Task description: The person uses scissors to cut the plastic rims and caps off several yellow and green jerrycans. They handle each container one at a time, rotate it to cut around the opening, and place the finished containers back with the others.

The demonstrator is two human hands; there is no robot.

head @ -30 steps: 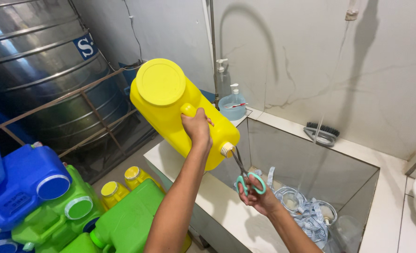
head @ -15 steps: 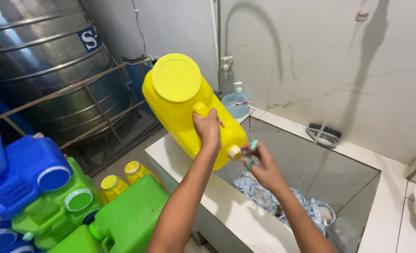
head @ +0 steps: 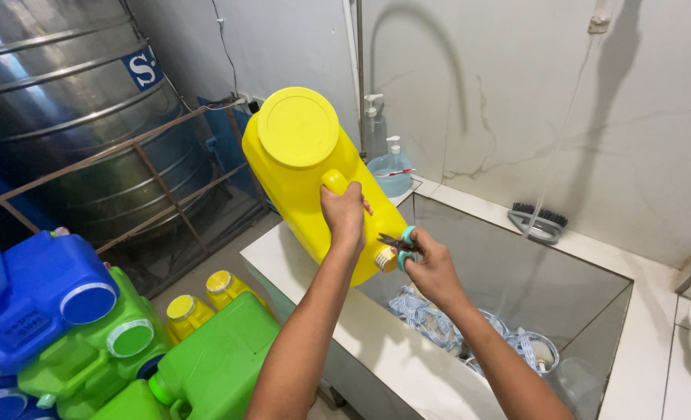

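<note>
between both hands' fingers, yellow jerrycan

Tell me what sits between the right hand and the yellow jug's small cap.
In the head view, only the scissors bridge the right hand and the yellow jug's small cap.

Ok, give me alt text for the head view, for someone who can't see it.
A person's left hand grips the handle of a tilted yellow jerrycan over a tiled basin, while the right hand holds teal-handled scissors at its small capped spout. Blue, green and yellow jerrycans are stacked at left beside a steel tank.
</note>
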